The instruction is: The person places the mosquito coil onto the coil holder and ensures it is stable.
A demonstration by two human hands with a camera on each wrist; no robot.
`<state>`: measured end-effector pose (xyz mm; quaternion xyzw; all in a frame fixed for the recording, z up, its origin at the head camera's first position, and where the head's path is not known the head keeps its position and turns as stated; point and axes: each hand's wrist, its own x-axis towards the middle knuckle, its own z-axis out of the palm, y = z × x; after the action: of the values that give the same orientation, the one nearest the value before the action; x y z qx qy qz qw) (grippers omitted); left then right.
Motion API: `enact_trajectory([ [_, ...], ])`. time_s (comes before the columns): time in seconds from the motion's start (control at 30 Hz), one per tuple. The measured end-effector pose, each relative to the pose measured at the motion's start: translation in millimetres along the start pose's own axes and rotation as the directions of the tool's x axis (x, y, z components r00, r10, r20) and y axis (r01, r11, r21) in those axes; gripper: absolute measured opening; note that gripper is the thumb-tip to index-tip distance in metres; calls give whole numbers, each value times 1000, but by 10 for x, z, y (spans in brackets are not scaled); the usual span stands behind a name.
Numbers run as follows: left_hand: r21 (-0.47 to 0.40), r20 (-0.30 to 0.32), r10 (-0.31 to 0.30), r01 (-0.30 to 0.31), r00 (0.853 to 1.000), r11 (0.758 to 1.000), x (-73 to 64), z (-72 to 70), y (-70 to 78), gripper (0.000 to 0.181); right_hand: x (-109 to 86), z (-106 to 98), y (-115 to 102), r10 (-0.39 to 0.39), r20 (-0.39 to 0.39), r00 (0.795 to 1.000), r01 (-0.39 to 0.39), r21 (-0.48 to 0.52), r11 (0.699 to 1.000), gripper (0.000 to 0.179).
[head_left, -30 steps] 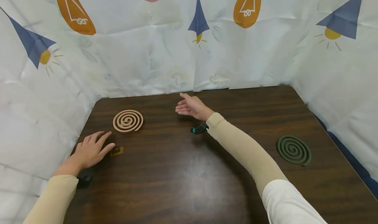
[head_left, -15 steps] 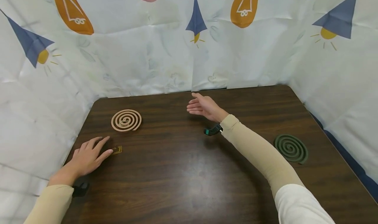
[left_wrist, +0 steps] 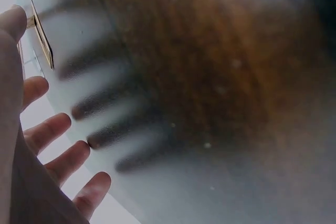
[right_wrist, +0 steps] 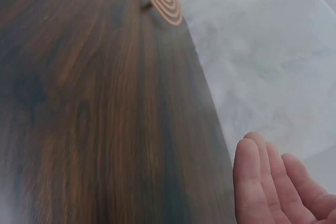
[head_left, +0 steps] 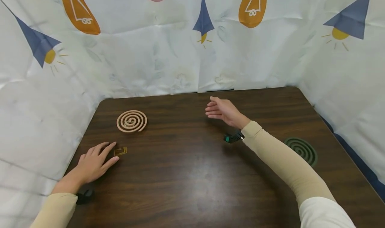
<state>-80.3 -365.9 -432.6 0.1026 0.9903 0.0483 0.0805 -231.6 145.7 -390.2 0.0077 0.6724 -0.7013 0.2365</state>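
Observation:
My left hand (head_left: 91,164) is spread low over the left side of the table, palm down and holding nothing. Between its thumb and index finger, just beyond the tips, lies a small gold-coloured metal plate (head_left: 121,151). The left wrist view shows this thin plate (left_wrist: 43,38) close to the thumb, with a short tab. Farther back is a tan mosquito coil (head_left: 131,121), raised above the tabletop on a small support in the right wrist view. My right hand (head_left: 225,111) hovers over the back of the table, thumb up, fingers straight and together, nothing in it.
A green mosquito coil (head_left: 300,151) lies at the right, partly covered by my right sleeve (head_left: 282,161). The dark wooden table (head_left: 180,188) is bordered at the back and sides by a white printed curtain (head_left: 168,61).
My right hand has swung to the right, away from the tan coil, and its sleeve now overlaps the green coil. The left hand has drawn back slightly, baring more of the metal plate.

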Motion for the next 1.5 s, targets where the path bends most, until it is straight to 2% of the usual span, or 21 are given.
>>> enact_trajectory([
  [0.3, -13, -3, 5, -5, 1000, 1000, -101, 46, 16, 74, -275, -267, 91, -44, -43, 998, 40, -87, 995, 62],
  [0.6, -1, -5, 9, -9, 1000, 1000, -131, 55, 44, 74, -593, -541, 169, -67, -73, 995, 56, -141, 988, 55],
  [1.0, 0, -9, 3, -3, 1000, 1000, -174, 66, 57, 73, -966, -882, 244, -102, -140, 985, 69, -220, 973, 60],
  [1.13, 0, -15, 6, -6, 1000, 1000, -194, 68, 44, 72, -1104, -980, 259, -110, -149, 983, 75, -222, 972, 63],
  [1.27, 1, -22, 10, -10, 1000, 1000, -219, 69, 34, 72, -1214, -1080, 262, -115, -162, 980, 80, -210, 975, 58],
  [1.5, 6, -29, 22, -22, 999, 1000, -232, 102, 40, 71, -1326, -1228, 267, -133, -195, 972, 97, -187, 978, 53],
])
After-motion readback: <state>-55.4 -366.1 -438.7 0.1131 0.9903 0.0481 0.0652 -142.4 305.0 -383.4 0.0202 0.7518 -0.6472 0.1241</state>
